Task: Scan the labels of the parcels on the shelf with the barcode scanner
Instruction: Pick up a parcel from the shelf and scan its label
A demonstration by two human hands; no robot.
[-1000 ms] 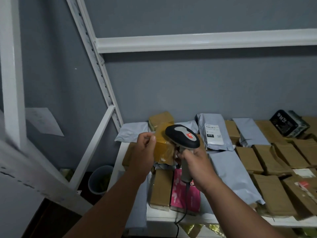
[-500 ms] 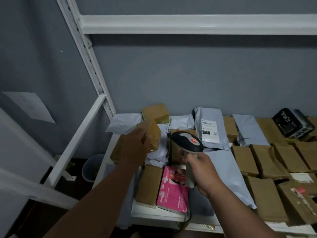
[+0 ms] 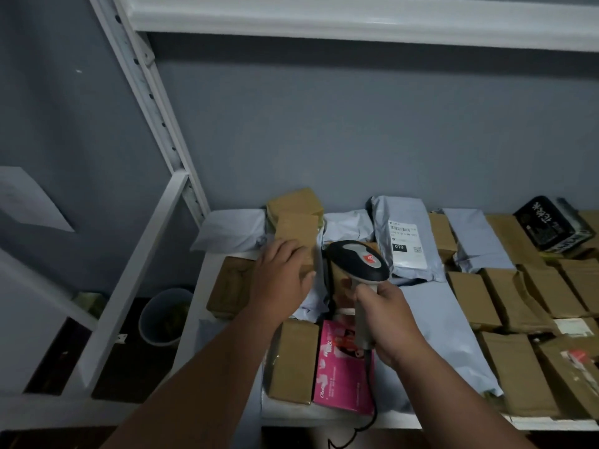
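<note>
1. Our left hand (image 3: 281, 277) lies flat, fingers relaxed, on a brown parcel (image 3: 296, 234).
2. Our right hand (image 3: 384, 314) grips the barcode scanner (image 3: 356, 264), its head just right of that parcel.

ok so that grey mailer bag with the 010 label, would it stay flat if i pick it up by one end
Probably not. The grey mailer bag looks like thin, wrinkled plastic film, so it would likely sag or fold. It bulges softly, suggesting light, soft contents. The glossy surface may be slippery.
</note>
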